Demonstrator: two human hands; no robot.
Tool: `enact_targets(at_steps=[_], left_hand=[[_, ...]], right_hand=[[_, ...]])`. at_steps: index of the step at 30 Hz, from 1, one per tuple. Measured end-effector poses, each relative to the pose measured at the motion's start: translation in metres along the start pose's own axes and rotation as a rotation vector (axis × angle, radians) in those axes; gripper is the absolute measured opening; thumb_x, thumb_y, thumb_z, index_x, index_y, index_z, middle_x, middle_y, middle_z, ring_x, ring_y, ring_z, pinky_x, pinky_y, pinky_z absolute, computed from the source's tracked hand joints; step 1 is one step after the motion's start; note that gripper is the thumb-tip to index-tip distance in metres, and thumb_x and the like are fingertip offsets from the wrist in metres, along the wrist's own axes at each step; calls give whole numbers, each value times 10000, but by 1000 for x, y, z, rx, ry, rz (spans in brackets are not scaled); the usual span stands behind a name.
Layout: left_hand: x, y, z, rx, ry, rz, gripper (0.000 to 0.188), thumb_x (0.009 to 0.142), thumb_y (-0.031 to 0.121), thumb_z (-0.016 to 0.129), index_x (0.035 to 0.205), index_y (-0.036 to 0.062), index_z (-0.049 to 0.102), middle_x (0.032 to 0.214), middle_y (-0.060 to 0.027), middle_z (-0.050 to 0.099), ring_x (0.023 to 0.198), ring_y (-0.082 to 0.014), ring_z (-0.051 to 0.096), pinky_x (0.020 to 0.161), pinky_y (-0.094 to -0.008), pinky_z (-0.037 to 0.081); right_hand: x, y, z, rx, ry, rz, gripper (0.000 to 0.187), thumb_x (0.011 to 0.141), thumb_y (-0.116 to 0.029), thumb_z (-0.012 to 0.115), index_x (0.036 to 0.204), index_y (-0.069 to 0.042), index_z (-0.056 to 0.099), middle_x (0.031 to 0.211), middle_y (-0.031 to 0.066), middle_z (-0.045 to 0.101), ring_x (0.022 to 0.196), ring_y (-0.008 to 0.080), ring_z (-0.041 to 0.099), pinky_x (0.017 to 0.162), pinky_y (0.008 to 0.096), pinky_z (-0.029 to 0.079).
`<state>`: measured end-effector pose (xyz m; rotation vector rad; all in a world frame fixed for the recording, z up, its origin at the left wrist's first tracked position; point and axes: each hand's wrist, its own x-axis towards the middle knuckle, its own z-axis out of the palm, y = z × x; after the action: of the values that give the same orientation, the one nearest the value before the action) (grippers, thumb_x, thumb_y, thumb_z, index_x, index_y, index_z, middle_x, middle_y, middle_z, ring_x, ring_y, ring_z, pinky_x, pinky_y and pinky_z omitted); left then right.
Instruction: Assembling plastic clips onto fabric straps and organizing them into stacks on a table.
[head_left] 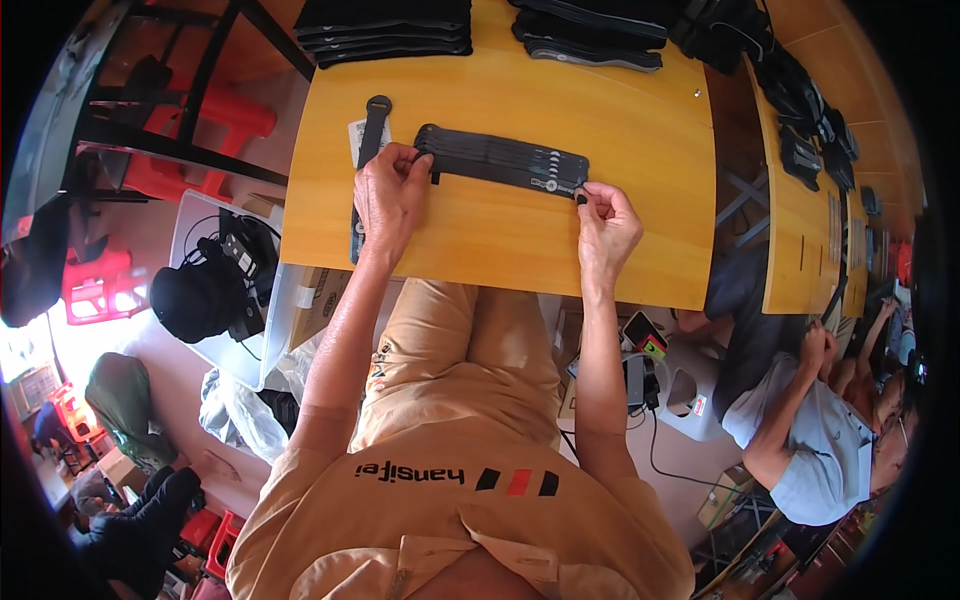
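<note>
There is room to pass over the tabletop (660, 130), upper right of centre. Black piles (385, 35) block the top; strips (500, 160), left hand (388, 195) and right hand (608, 232) block the upper middle.

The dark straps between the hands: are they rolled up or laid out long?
Laid out long: the dark straps overlap in straight rows over the yellow table, left hand at one end, right hand at the other.

The near table (480, 240) shows two hands (392, 195) (609, 230), one strap bundle (500, 160), one separate strap (374, 132) and two layered stacks (388, 30) (590, 42).
</note>
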<state>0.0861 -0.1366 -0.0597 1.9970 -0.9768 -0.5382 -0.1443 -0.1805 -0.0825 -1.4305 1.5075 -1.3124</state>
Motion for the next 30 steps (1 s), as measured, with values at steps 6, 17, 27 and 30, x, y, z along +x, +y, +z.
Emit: enact_targets(at_steps=[6,17,27,30], left_hand=[[1,2,-2,7,-3,-8,214,758,202,675,826,2,645,674,-113,643,624,-234,625,612,-322,475],[1,1,0,29,1,-30,204,759,206,672,824,15,648,680,-108,647,637,-247,628,616,-335,476],[1,3,-1,63,3,-12,204,752,205,681,828,19,646,677,-101,646,636,-240,627,617,-334,474],[1,2,1,54,6,-1,196,752,200,682,825,23,641,672,-98,642,631,-242,624,613,-337,472]], right_hand=[[0,-1,0,19,-6,21,91,759,76,628,829,18,635,682,22,614,573,54,527,553,195,439],[0,0,2,32,8,0,96,741,81,641,814,18,637,667,29,608,555,57,518,530,199,432],[0,-2,2,-13,14,-1,88,739,74,651,807,21,632,648,28,598,543,64,511,530,206,435],[1,-1,2,2,14,-2,86,740,75,649,806,24,630,651,30,599,545,67,515,531,210,437]])
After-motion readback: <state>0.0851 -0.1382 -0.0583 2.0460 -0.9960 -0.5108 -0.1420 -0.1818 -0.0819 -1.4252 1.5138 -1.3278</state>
